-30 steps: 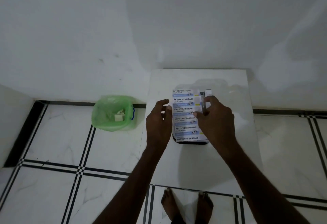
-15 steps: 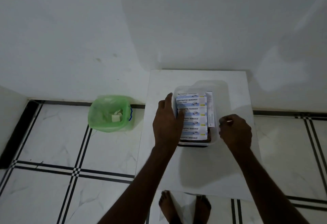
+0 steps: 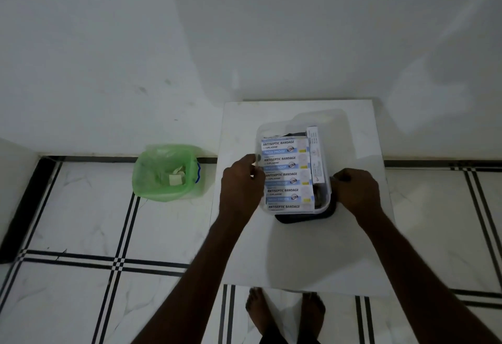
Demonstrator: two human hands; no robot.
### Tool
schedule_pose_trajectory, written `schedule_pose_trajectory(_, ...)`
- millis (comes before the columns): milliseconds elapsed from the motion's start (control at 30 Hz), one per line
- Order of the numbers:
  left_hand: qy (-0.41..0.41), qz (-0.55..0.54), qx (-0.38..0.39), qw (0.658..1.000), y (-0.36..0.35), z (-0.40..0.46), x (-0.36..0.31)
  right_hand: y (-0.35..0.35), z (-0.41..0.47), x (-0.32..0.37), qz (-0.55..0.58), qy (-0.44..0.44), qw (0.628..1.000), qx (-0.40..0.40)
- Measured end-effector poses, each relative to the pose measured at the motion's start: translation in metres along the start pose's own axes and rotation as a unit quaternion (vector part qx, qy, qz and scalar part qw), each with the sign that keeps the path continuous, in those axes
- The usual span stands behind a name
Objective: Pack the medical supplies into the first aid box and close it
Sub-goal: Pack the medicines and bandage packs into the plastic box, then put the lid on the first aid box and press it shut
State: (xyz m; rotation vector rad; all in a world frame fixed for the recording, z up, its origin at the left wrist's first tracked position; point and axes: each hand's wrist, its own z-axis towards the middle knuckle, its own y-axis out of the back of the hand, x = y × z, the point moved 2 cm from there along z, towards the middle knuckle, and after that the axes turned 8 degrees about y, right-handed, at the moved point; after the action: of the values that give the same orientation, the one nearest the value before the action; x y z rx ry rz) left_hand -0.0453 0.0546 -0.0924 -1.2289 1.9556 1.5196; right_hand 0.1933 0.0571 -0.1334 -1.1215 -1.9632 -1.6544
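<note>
Taking the first aid box [image 3: 330, 202] as our landmark, well off to its left on the floor stands a bin lined with a green bag [image 3: 165, 172], scraps inside, taking no part here. Our left hand [image 3: 241, 183] is now curled around the box's left wall, thumb at the rim; half a second ago it lay flatter over the bandage strips [image 3: 285, 174] pressing them in, and a second ago it hovered open at that side. Inside the box the strips lie stacked face up, filling most of it, with a narrow white carton [image 3: 315, 153] standing along their right edge. A second ago the right hand was still feeding that carton in. To the right of the box, our right hand [image 3: 355, 191] is closed into a loose fist against the right wall, gripping the rim or a latch there; we cannot tell which. Half a second ago it hung clear of the box.

We judge the packing done: both hands have shifted from loading to bracing the box on the white table [image 3: 298, 248]. A clear lid seems to lie over the back part, so closing looks to be the step in hand.
</note>
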Motion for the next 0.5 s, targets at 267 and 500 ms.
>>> schedule_pose_trajectory(267, -0.016, 0.021, -0.011, 1.000, -0.004, -0.002, -0.003, 0.101, -0.028, 0.033, 0.121, 0.046, 0.987, -0.100)
schedule_pose_trajectory(500, 0.030, -0.081, 0.036, 0.996, -0.009, -0.003, 0.009, 0.040, -0.062, 0.089, 0.035, 0.219, 0.964, -0.144)
